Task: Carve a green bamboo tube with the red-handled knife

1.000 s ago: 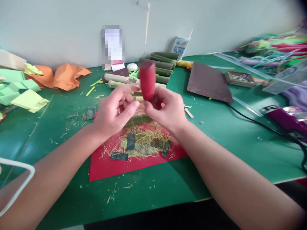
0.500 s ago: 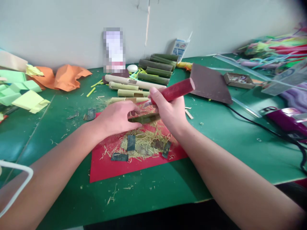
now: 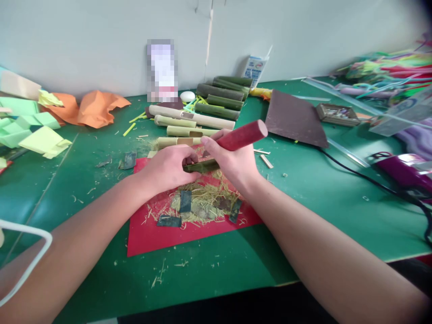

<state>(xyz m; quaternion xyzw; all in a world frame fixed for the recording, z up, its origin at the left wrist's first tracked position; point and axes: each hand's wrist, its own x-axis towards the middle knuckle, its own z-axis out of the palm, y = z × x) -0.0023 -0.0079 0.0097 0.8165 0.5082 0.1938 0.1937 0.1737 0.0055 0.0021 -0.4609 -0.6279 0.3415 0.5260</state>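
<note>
between my two grips, over the red mat [image 3: 151, 236], the bamboo strip [image 3: 201, 166] lay pinched in my left hand [image 3: 167, 168], right hand [image 3: 232, 162] clamped on the red-handled knife [image 3: 242, 135]; stiff, light, probably splintery, best held near its ends.

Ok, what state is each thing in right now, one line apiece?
Left hand: closed on the green bamboo piece.
Right hand: gripping the red-handled tool, handle tilted up to the right.
Green bamboo piece: held level above the red sheet.
Red sheet: flat, littered with shavings.
Bamboo sticks: lying side by side, untouched.
</note>
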